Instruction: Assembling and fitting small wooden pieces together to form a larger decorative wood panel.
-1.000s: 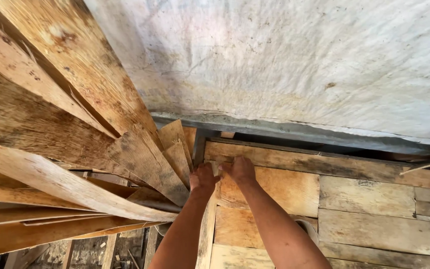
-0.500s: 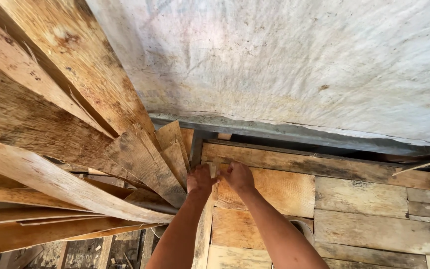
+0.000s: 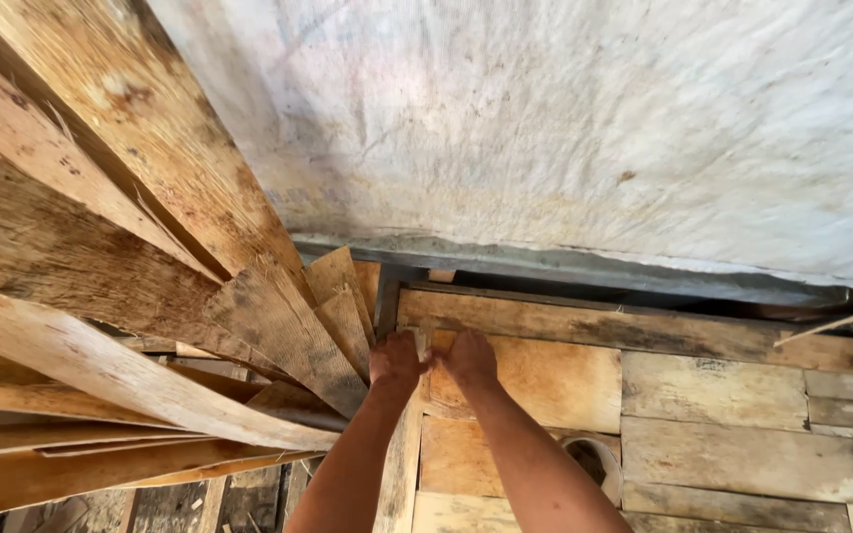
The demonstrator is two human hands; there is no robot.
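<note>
Both hands on the thin wooden strip

Your left hand and right hand have slid down a bit, both grasping the strip; it stands upright between leaning boards and plank floor; the grip stays.

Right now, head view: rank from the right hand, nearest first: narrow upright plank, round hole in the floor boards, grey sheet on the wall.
From the right hand:
1. Narrow upright plank: touching it, just to its left.
2. Round hole: below and to its right, in the floor boards.
3. Grey sheet: above, across the wall, farthest.
</note>
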